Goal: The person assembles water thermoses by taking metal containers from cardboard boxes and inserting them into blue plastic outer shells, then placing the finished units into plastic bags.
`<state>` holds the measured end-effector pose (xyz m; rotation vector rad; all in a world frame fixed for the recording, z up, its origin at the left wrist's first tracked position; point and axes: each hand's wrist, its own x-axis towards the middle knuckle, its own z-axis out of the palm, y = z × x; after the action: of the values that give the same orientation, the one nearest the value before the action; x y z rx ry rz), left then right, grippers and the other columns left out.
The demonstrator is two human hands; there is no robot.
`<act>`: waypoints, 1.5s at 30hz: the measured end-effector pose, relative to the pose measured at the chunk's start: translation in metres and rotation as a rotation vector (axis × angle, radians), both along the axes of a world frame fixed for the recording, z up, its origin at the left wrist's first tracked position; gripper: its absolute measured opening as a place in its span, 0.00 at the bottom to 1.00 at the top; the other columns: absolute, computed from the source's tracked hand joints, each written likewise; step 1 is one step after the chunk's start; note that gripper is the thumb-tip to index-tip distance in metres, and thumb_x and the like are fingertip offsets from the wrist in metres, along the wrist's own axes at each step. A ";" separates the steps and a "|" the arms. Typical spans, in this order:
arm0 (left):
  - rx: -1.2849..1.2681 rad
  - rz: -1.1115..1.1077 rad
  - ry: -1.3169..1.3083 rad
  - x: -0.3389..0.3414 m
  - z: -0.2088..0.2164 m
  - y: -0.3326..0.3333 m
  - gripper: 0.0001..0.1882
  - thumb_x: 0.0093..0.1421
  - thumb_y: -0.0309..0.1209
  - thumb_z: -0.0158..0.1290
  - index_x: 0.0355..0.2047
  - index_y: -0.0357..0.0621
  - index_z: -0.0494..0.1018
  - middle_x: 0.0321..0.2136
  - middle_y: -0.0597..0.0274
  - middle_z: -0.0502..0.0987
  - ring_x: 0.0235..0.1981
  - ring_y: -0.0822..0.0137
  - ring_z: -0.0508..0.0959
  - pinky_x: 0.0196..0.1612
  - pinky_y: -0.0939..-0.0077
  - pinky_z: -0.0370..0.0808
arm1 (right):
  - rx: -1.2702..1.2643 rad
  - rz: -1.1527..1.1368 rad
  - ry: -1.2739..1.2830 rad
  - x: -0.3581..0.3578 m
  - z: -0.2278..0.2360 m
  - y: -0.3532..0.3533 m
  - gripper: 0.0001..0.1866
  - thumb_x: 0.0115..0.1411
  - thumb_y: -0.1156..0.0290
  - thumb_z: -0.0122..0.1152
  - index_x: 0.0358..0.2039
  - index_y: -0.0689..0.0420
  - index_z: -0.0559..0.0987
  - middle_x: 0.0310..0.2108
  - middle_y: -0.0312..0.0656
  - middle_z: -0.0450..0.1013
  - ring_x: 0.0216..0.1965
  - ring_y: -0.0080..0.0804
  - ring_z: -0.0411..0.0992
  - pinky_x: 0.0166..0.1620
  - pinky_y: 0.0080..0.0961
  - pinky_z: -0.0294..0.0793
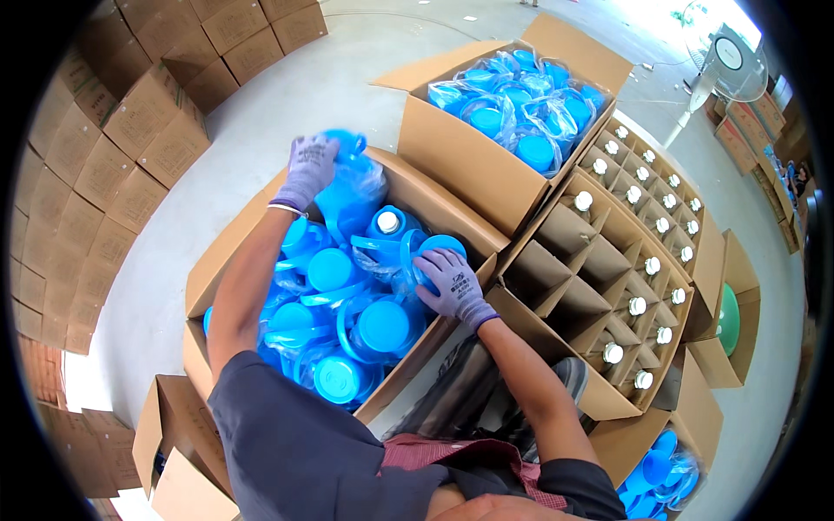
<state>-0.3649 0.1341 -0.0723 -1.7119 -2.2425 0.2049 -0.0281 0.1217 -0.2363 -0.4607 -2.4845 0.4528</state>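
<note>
A pale concrete floor (287, 95) carries open cardboard boxes: one (217, 260) packed with blue plastic jugs, another (469, 156) beside it, and a divided carton (608, 260) of white-capped bottles. Sealed cartons (104, 165) stand stacked at left; a pedestal fan (725, 61) stands beyond.

Bright blue plastic jugs (347, 286) are seen in a brown cardboard box (208, 269); grey-purple knitted gloves (306, 167) are worn.

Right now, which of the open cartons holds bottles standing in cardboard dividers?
The divided carton to the right of the right hand: white-capped bottles stand in its cells. The other open cartons, such as the far carton, hold bagged blue items.
</note>
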 end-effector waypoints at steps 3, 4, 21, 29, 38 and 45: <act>0.545 -0.567 -0.103 0.046 0.091 -0.016 0.08 0.48 0.21 0.48 0.30 0.46 0.71 0.30 0.52 0.74 0.40 0.50 0.74 0.53 0.55 0.67 | -0.013 0.008 -0.057 0.010 0.002 -0.002 0.29 0.55 0.53 0.62 0.56 0.50 0.73 0.57 0.46 0.67 0.61 0.47 0.63 0.65 0.46 0.57; 0.544 -0.699 -0.085 0.067 0.130 -0.022 0.08 0.46 0.19 0.47 0.27 0.44 0.69 0.29 0.53 0.72 0.40 0.50 0.73 0.53 0.55 0.67 | -0.019 0.015 -0.081 0.014 0.002 -0.001 0.29 0.56 0.52 0.61 0.56 0.49 0.72 0.58 0.46 0.67 0.61 0.47 0.63 0.66 0.46 0.56; 0.185 -1.426 -2.002 0.354 0.160 -0.008 0.30 0.64 0.33 0.56 0.64 0.39 0.60 0.59 0.51 0.70 0.59 0.58 0.71 0.62 0.61 0.71 | -1.132 0.150 0.824 0.298 0.152 -0.058 0.37 0.71 0.45 0.41 0.68 0.61 0.57 0.63 0.45 0.63 0.63 0.34 0.62 0.64 0.32 0.63; -0.416 -0.935 -2.624 0.435 0.028 -0.016 0.33 0.66 0.39 0.51 0.67 0.38 0.55 0.62 0.47 0.64 0.64 0.51 0.66 0.66 0.54 0.65 | -0.901 -0.418 0.444 0.320 0.095 -0.171 0.39 0.62 0.52 0.56 0.66 0.63 0.60 0.58 0.44 0.67 0.60 0.34 0.64 0.63 0.31 0.62; -0.275 -0.509 -2.944 0.397 -0.038 -0.037 0.35 0.69 0.53 0.41 0.60 0.32 0.65 0.53 0.40 0.74 0.55 0.49 0.75 0.55 0.58 0.76 | -0.842 -0.379 0.202 0.340 0.031 -0.312 0.42 0.59 0.50 0.63 0.64 0.64 0.62 0.58 0.51 0.67 0.62 0.43 0.63 0.66 0.37 0.58; -0.480 -0.652 -2.430 0.436 -0.065 -0.030 0.32 0.71 0.55 0.34 0.55 0.40 0.70 0.53 0.52 0.74 0.53 0.61 0.75 0.58 0.66 0.73 | -0.883 -0.695 0.642 0.402 0.112 -0.157 0.28 0.72 0.54 0.42 0.62 0.62 0.67 0.58 0.46 0.68 0.61 0.35 0.65 0.64 0.32 0.62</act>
<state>0.0714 0.1037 -0.1369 -3.3864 -1.5398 -3.1267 0.3742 -0.0355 -0.1248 -1.2251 -1.2892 1.1590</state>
